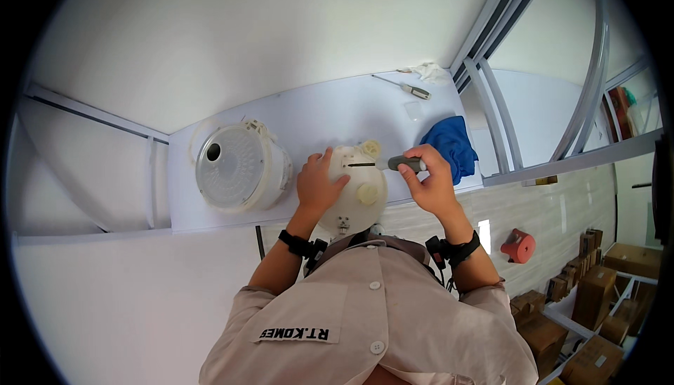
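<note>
A white rounded appliance part (349,202), perhaps a lid, lies at the table's front edge, close to my body. My left hand (318,183) grips its left rim, the thumb over its face. In my right hand (432,181) is a screwdriver (395,164) with a grey handle, held roughly level. The dark shaft points left across the part's upper area; whether the tip sits in a screw is too small to tell. A cream round cap (366,193) is on the part's face, and a cream ring-shaped piece (371,148) is at its far edge.
At the left stands a white round appliance body (239,167) with a hole in its grey face. A second screwdriver (407,89), a white cloth (431,72) and a blue cloth (451,148) lie toward the right. A red stool (519,246) and cardboard boxes (593,297) are on the right.
</note>
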Demonstrator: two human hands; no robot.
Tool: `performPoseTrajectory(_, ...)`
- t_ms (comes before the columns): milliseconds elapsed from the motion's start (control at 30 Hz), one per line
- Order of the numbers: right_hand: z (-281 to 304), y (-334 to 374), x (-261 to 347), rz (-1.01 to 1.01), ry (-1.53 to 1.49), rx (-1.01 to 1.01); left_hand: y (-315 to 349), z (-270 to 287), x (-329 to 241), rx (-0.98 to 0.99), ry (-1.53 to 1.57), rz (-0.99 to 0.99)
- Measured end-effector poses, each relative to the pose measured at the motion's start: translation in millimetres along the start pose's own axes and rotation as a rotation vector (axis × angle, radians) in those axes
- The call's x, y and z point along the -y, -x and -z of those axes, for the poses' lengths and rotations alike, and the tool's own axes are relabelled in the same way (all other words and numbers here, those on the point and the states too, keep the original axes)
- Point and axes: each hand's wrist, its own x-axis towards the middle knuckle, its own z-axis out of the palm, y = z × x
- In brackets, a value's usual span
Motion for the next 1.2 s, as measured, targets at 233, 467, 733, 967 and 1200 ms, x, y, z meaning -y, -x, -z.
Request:
performPoseTrajectory(233,-21,0,5,0.04,0.025,0.076,4,-2,-3,-0.005,0.005,0.053)
performPoseTrajectory(467,-22,0,10,0.067,0.049,0.072,4,0,-13,-0.025,-0.031,0.042)
performPoseTrajectory(733,-20,2,17,0.072,0.097,0.097,7,-3,-20,-0.079,-0.103,-0.003)
performPoseTrajectory(967,-18,2,19,0.078,0.108,0.109,9,-3,-24,-0.084,-0.112,-0.003)
performPoseTrajectory(1200,-22,-2,21,0.115,0.147,0.122,9,-4,-25,-0.082,-0.134,-0.003)
